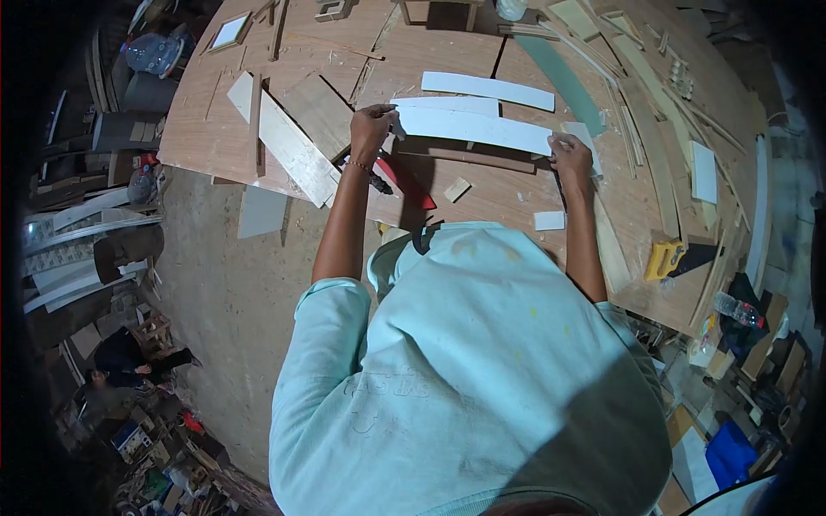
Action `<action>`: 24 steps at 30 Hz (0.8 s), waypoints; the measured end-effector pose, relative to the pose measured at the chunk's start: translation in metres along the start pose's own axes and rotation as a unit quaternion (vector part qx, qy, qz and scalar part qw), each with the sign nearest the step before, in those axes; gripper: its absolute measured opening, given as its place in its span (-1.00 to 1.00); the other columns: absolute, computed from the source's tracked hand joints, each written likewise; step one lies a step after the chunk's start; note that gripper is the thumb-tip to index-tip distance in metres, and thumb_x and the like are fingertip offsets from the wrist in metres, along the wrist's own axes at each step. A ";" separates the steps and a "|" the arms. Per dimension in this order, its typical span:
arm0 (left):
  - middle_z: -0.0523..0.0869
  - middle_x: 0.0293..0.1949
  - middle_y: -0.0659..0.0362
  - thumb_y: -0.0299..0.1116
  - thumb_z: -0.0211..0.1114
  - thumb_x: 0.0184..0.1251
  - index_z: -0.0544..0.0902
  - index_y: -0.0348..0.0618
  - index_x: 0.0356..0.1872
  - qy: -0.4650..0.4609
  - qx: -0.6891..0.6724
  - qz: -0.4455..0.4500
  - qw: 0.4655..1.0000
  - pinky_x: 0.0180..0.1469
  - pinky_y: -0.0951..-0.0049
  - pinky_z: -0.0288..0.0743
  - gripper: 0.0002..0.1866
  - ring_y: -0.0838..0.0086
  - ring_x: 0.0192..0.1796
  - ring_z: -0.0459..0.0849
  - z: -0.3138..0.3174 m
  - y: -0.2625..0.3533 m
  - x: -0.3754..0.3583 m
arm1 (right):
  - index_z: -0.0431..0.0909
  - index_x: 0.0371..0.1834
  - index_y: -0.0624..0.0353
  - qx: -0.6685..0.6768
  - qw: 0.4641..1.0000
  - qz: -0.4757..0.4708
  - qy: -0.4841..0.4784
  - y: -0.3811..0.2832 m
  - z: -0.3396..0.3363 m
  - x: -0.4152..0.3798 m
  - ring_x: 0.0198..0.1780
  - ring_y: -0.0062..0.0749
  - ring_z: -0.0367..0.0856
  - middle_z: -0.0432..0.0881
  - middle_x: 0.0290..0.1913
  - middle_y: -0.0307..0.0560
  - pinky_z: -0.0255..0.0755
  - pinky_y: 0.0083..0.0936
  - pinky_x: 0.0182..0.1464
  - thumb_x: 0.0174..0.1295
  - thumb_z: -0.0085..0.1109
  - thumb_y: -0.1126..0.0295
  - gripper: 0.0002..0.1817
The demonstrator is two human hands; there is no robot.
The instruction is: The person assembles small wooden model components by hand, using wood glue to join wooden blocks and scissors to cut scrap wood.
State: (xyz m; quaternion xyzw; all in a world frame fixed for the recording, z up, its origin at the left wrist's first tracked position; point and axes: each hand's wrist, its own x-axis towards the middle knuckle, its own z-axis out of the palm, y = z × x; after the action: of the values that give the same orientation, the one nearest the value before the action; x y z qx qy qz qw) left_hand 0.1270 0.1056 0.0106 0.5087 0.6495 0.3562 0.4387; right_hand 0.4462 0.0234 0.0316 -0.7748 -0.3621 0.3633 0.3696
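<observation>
A long white board [477, 129] spans between my two hands over the workbench, raised at its front edge. My left hand [372, 131] pinches its left end, and a small dark grey piece [397, 128] shows at those fingertips. My right hand [571, 156] has its fingers closed on the right end. Behind the held board lie a second white strip [489, 89] and part of another [460, 105]. Just below it is a brown wooden strip [482, 161]. Near my left wrist rests a red tool [408, 182] with a black part.
The wooden workbench [327, 56] carries a long pale plank [288, 146], a brown panel [316, 112], a green strip [564, 82] and several wood strips at right. A yellow-handled saw [675, 257] lies near the right edge. A person [129, 361] sits at lower left among scraps.
</observation>
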 end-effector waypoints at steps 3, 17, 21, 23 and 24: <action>0.60 -0.54 0.23 -0.38 0.20 0.01 0.61 -0.25 -0.33 -0.013 0.038 -0.014 0.999 -0.54 0.68 0.31 -0.80 0.64 -0.55 0.49 -0.001 0.005 0.000 | 0.54 -0.34 0.27 -0.003 0.999 -0.033 0.027 0.005 0.002 0.003 -0.63 -0.59 0.46 0.55 -0.59 -0.11 0.32 -0.67 -0.61 -0.02 0.17 0.33 -0.76; 0.58 -0.58 0.25 -0.37 0.21 0.01 0.61 -0.25 -0.40 -0.036 0.047 -0.033 0.998 -0.54 0.66 0.29 -0.82 0.65 -0.56 0.49 -0.002 0.004 0.006 | 0.52 -0.26 0.24 -0.004 0.999 -0.041 0.025 0.009 0.004 0.005 -0.62 -0.57 0.48 0.56 -0.56 -0.08 0.34 -0.65 -0.58 -0.01 0.16 0.34 -0.74; 0.58 -0.59 0.24 -0.35 0.22 0.00 0.61 -0.24 -0.43 -0.045 0.041 -0.014 0.998 -0.53 0.66 0.29 -0.83 0.63 -0.56 0.49 -0.003 0.004 0.008 | 0.50 -0.23 0.22 -0.012 0.998 -0.057 0.011 0.007 0.003 0.005 -0.61 -0.52 0.50 0.56 -0.54 -0.03 0.36 -0.61 -0.56 -0.01 0.14 0.34 -0.72; 0.57 -0.60 0.24 -0.34 0.22 0.00 0.61 -0.24 -0.44 -0.040 0.042 -0.031 0.998 -0.54 0.65 0.28 -0.83 0.63 -0.58 0.47 -0.001 0.003 0.009 | 0.49 -0.23 0.23 -0.016 0.998 -0.057 0.016 0.009 0.003 0.006 -0.61 -0.50 0.51 0.56 -0.55 -0.01 0.36 -0.61 -0.56 -0.01 0.14 0.34 -0.72; 0.57 -0.60 0.25 -0.34 0.22 -0.01 0.61 -0.25 -0.45 -0.040 0.047 -0.037 0.997 -0.55 0.65 0.28 -0.83 0.64 -0.58 0.46 -0.002 0.007 0.008 | 0.49 -0.23 0.24 -0.018 0.998 -0.058 0.015 0.012 0.004 0.008 -0.61 -0.48 0.52 0.55 -0.55 0.00 0.36 -0.60 -0.55 -0.01 0.14 0.34 -0.72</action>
State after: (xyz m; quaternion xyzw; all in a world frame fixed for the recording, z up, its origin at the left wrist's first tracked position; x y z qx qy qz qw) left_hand 0.1271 0.1146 0.0160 0.5178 0.6660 0.2883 0.4531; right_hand 0.4499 0.0261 0.0172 -0.7643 -0.4075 0.3226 0.3817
